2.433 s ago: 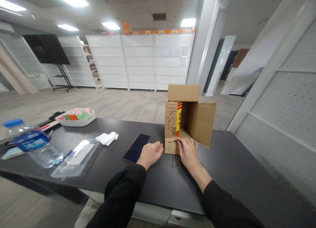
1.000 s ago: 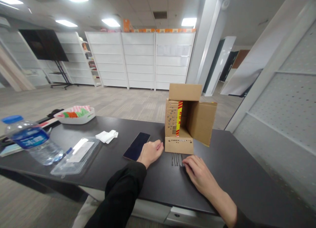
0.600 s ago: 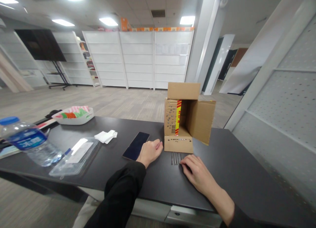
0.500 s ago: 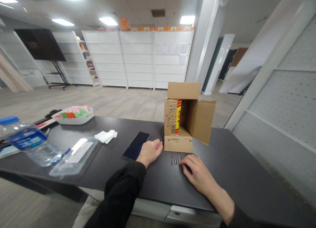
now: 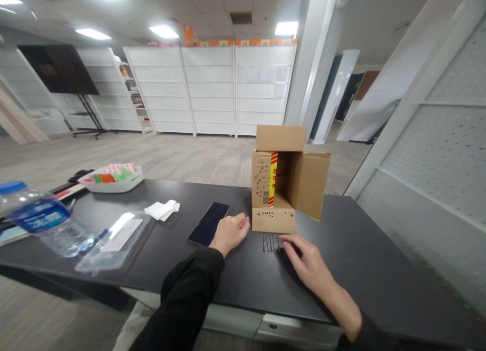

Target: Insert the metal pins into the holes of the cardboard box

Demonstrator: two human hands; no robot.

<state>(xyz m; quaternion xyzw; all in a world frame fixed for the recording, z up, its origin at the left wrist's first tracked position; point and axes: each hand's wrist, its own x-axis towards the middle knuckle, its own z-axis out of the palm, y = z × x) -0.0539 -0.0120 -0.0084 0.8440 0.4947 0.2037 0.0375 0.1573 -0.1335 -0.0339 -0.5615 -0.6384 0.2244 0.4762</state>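
Observation:
Several thin metal rods (image 5: 270,242), perhaps screws or nails, lie side by side on the dark table in front of a cardboard box (image 5: 262,181). At the right end of this row, my right hand (image 5: 306,260) has its thumb and fingertips together on one rod, mostly hidden by the fingers. My left hand (image 5: 231,233) rests on the table with curled fingers, between a dark phone (image 5: 207,224) and the box; nothing shows in it. The box's open side faces me, and its lower front flap (image 5: 274,223) has a row of small holes.
To the left are a crumpled white tissue (image 5: 162,210), a clear plastic case (image 5: 117,242) and a water bottle (image 5: 41,217). A white basket (image 5: 121,185) with colourful contents stands at the back left. The box's side flap (image 5: 313,186) sticks out to the right.
The fingers of my right hand have shifted slightly to the right and drawn together at the last rod. My left hand has stayed in place. The view has moved a little.

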